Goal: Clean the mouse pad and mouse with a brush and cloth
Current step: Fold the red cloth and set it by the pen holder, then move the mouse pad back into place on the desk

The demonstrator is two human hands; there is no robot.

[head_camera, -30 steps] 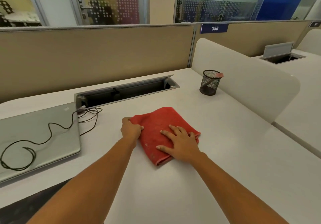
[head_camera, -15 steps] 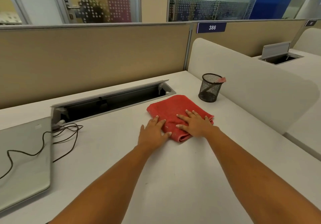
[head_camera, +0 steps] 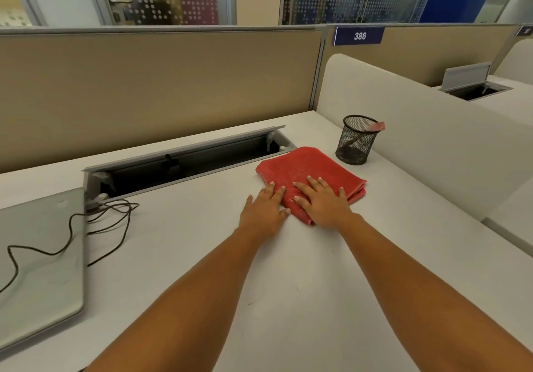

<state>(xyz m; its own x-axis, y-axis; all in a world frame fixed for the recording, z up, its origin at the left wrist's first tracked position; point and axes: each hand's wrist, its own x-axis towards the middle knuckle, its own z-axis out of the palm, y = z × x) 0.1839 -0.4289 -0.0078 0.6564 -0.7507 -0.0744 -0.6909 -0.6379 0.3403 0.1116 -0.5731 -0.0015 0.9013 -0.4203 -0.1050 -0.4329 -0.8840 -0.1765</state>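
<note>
A folded red cloth [head_camera: 308, 167] lies flat on the white desk [head_camera: 288, 299], near the back right. My right hand [head_camera: 323, 203] presses flat on the cloth's near edge, fingers spread and straight. My left hand [head_camera: 264, 213] lies flat beside it, its fingertips touching the cloth's left corner. No mouse, mouse pad or brush shows in the head view.
A black mesh pen cup [head_camera: 356, 139] with a pink item stands just behind the cloth. An open cable tray [head_camera: 184, 159] runs along the back. At the left lie a closed grey laptop [head_camera: 37, 262] and a dark cable [head_camera: 106, 218]. A white divider [head_camera: 432, 146] bounds the right.
The cloth has slid away from me toward the pen cup. My left hand released its corner grip and now lies flat. The view shifted right, cutting off much of the laptop.
</note>
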